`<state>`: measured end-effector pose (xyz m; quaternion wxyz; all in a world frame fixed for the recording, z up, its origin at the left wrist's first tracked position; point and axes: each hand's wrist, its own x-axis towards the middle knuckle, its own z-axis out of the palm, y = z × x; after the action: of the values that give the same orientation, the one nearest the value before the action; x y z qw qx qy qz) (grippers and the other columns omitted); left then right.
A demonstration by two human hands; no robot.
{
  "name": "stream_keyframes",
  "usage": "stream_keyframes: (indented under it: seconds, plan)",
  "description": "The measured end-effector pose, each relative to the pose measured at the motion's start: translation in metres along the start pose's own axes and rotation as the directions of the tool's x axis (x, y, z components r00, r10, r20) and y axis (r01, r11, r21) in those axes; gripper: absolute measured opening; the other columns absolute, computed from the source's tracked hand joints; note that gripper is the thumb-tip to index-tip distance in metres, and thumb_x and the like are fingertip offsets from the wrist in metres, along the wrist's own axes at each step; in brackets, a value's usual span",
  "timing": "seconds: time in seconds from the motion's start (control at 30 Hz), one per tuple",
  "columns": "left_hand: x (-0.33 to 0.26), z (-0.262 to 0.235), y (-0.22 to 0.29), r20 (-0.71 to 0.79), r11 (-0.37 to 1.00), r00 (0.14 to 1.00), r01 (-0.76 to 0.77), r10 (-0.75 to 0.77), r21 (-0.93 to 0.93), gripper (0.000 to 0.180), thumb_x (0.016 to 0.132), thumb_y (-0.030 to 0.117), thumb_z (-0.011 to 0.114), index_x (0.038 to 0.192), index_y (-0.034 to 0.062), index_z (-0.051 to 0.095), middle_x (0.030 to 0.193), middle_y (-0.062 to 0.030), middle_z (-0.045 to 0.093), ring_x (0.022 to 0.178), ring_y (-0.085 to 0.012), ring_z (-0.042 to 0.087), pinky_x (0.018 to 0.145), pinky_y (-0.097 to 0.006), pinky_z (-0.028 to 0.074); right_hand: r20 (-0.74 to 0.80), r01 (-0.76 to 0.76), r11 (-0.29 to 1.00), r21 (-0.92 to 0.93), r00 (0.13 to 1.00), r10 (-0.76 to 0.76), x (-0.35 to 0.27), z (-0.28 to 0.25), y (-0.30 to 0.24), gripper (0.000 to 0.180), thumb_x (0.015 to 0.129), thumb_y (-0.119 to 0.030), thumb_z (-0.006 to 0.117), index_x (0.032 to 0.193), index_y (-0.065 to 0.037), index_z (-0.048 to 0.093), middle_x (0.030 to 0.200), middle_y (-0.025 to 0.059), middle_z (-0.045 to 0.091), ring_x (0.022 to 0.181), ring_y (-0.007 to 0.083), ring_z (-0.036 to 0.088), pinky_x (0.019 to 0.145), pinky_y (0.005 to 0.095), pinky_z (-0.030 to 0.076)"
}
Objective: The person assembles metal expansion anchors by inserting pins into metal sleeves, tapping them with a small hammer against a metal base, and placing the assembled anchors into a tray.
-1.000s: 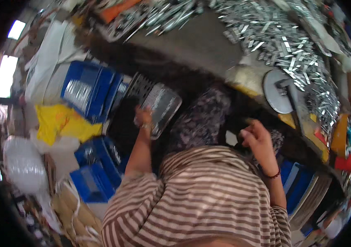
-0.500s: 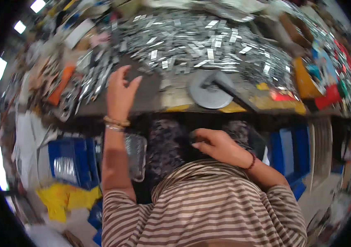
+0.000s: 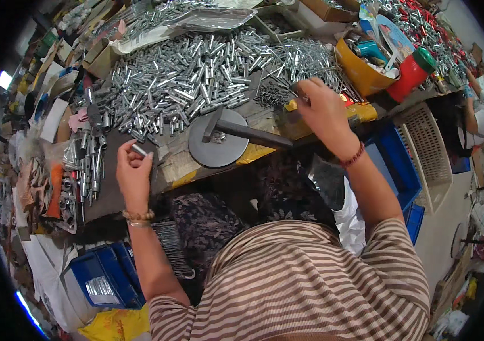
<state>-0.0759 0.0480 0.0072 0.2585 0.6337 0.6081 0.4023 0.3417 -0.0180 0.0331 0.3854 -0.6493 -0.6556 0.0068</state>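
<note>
My left hand (image 3: 133, 177) is closed round a short shiny metal tube (image 3: 140, 149) over the bench's front edge, left of a round grey metal plate (image 3: 202, 149). A hammer (image 3: 253, 134) lies across that plate, its handle pointing right, with small metal bits beside its head. My right hand (image 3: 324, 111) is raised over the right part of the bench, fingers bent together; what they hold, if anything, is hard to make out. Just left of it lies a small heap of dark pins (image 3: 273, 94). Behind both hands spreads a large pile of silvery metal tubes (image 3: 196, 82).
A yellow tub (image 3: 361, 71) of tools and a red jar with a green lid (image 3: 415, 74) stand at the right. Long tools (image 3: 90, 165) lie at the left. Blue crates (image 3: 103, 278) and a beige plastic basket (image 3: 429, 148) are below the bench. Someone works at far right.
My right hand has risen from my lap to the right part of the bench. My left hand, spread before, now grips a metal tube. The view has turned.
</note>
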Motion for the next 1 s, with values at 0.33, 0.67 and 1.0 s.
stream_keyframes:
  seconds: [0.33, 0.67, 1.0]
  plan:
    - [-0.048, 0.036, 0.069, 0.328, 0.952, 0.894, -0.281, 0.306, -0.123, 0.048, 0.092, -0.004, 0.062, 0.139, 0.0077, 0.064, 0.103, -0.0087, 0.062, 0.092, -0.021, 0.061, 0.084, -0.033, 0.052, 0.145, 0.123, 0.898, -0.423, 0.987, -0.067, 0.023, 0.017, 0.028, 0.022, 0.082, -0.004, 0.069, 0.103, -0.012, 0.07, 0.098, 0.0096, 0.069, 0.099, 0.0311, 0.07, 0.082, 0.045, 0.058]
    - [-0.046, 0.045, 0.07, 0.364, 0.904, 0.85, -0.425, 0.38, 0.048, 0.02, 0.09, 0.004, 0.074, 0.109, 0.0041, 0.075, 0.098, -0.0086, 0.063, 0.091, -0.0225, 0.063, 0.081, -0.032, 0.051, 0.165, 0.371, 0.916, 0.153, 0.904, -0.394, -0.025, 0.031, -0.074, 0.019, 0.076, -0.004, 0.072, 0.093, -0.007, 0.065, 0.09, 0.0102, 0.062, 0.087, 0.0335, 0.066, 0.075, 0.045, 0.055]
    - [-0.052, 0.053, 0.061, 0.269, 0.928, 0.892, -0.372, 0.364, -0.022, 0.015, 0.087, 0.005, 0.077, 0.103, 0.0035, 0.076, 0.095, -0.0046, 0.063, 0.084, -0.0177, 0.062, 0.074, -0.03, 0.05, 0.213, 0.418, 0.905, 0.076, 0.88, -0.424, -0.031, 0.049, -0.083, 0.013, 0.077, -0.007, 0.073, 0.087, -0.009, 0.066, 0.089, 0.008, 0.062, 0.086, 0.0296, 0.067, 0.072, 0.0423, 0.055]
